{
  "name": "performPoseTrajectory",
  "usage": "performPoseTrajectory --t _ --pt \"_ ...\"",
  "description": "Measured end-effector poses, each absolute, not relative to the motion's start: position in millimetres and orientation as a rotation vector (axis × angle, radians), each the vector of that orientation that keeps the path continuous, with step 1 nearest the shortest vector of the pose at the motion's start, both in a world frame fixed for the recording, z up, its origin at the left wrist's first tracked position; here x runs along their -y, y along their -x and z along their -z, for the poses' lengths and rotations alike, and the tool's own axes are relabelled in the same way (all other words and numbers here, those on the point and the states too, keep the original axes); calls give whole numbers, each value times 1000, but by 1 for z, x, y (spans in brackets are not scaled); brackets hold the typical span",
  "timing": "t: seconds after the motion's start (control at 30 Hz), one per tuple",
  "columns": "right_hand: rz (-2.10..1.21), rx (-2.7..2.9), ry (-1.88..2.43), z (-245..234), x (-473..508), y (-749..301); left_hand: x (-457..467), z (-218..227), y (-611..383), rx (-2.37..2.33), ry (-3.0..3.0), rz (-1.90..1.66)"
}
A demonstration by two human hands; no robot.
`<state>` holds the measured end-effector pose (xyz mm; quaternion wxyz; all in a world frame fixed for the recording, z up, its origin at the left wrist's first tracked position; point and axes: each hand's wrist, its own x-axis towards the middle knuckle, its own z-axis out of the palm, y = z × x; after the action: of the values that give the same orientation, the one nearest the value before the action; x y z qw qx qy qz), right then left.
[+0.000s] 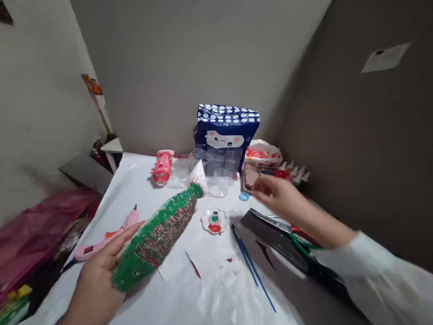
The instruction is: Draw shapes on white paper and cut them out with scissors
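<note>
My left hand [106, 259] is wrapped around a green fish-shaped craft [153, 239] with a speckled red and white side and a white tail. The fish is held tilted above the white table, its tail pointing away from me. Over the back right of the table, my right hand [277, 193] has its fingers curled together, slightly blurred. Whatever may be between those fingertips is hidden. Close by them lie a small open box [251, 177] with pinkish contents and a light blue disc [244, 196].
A paint palette [214, 220], blue paintbrushes [250, 263] and green-handled scissors [301, 244] lie on the table [183, 320]. At left is a pink glue gun [129, 220]. A red fish craft [162, 168], clear plastic cups [220, 163] and a blue bag [226, 127] stand behind.
</note>
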<state>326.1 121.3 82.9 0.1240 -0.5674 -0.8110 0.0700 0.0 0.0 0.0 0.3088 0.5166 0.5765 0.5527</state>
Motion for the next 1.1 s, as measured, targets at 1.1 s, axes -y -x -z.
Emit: performPoseTrajectory --t 1.1 --pt "-445 2010 1257 -40 -34 -318 5 -16 -10 -1805 -1563 -1365"
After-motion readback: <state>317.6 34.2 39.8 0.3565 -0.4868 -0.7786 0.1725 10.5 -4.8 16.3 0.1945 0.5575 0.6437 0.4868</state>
